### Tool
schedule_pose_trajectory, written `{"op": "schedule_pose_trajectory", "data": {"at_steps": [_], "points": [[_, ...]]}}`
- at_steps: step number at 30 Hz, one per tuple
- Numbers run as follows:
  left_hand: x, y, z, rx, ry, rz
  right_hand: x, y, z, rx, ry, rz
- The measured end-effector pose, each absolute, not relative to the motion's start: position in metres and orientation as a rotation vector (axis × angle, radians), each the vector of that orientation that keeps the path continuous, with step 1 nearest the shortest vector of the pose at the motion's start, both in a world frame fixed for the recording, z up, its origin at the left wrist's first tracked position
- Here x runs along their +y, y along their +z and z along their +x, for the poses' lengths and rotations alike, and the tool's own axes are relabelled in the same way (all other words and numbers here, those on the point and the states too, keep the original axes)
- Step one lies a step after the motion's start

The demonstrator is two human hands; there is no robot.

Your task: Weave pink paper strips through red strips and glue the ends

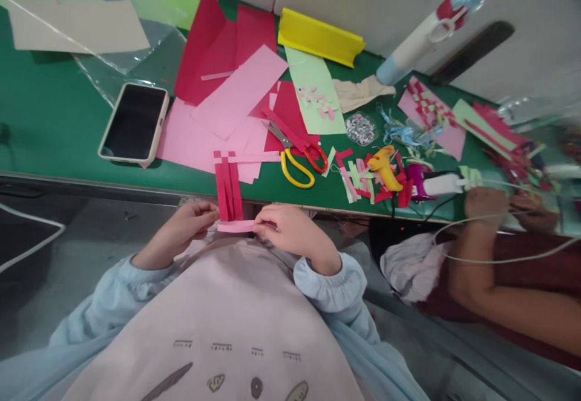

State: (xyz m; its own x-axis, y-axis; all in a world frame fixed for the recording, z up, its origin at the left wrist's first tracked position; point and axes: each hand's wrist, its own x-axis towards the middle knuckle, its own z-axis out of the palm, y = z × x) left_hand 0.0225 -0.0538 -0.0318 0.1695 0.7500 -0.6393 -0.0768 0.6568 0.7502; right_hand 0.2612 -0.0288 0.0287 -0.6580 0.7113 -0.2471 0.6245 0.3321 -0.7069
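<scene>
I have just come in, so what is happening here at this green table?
A person in light blue sleeves is handling paper strips at the edge of the table. The right hand pinches one end of a pink strip near the lower ends of several red strips. The left hand is beside these; whether it grips one is unclear. Pink paper crosses their upper ends. Scissors lie to the right, and a co-worker's hand is farther right.

Illegible lettering (222, 347) on the apron (218, 304)
</scene>
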Motion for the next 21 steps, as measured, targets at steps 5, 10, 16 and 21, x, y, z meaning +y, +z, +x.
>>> {"op": "schedule_pose_trajectory", "data": {"at_steps": [5, 10, 16, 21], "points": [[-0.0541, -0.0339, 0.0209, 1.323, 0.609, 0.767, -0.0261, 0.0330, 0.2640, -2.436, 1.268, -1.282], [-0.0541, -0.0315, 0.0225, 1.367, 0.688, 0.810, -0.0244, 0.0332, 0.2646, -2.418, 1.279, -1.300], [-0.0537, -0.0281, 0.0241, 1.310, 0.715, 0.712, -0.0224, 0.0352, 0.2646, -2.411, 1.309, -1.293], [-0.0529, -0.0309, 0.0206, 1.292, 0.656, 0.802, -0.0215, 0.0336, 0.2660, -2.432, 1.316, -1.301]]}}
